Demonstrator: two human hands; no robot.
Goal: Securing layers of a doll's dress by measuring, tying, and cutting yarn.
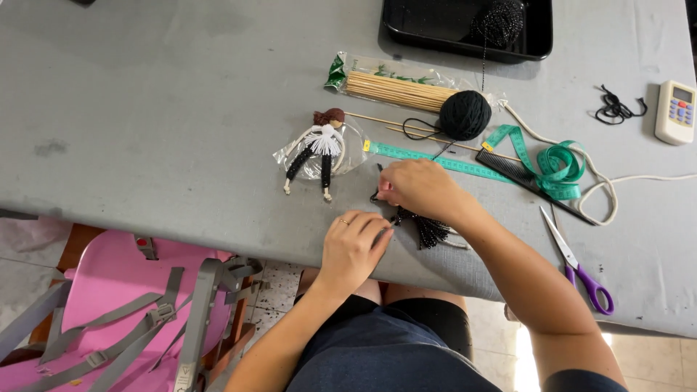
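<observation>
My right hand point(421, 190) rests on the grey table point(145, 131), fingers pinched on the top of a black glittery yarn tassel point(427, 229) that fans out below it. My left hand point(353, 245) sits near the table's front edge, fingers curled on the tassel's left end; a ring shows on one finger. Just left of my hands lies a small yarn doll point(319, 149) with brown hair, white dress and black legs, on a clear plastic bag.
A black yarn ball point(465, 115), a bag of wooden skewers point(396, 88), a teal tape measure point(555, 161), a black comb point(523, 176), purple-handled scissors point(581, 265), white cord, a remote control point(675, 112) and a black tray point(465, 33) lie around. A pink seat point(123, 305) stands below left.
</observation>
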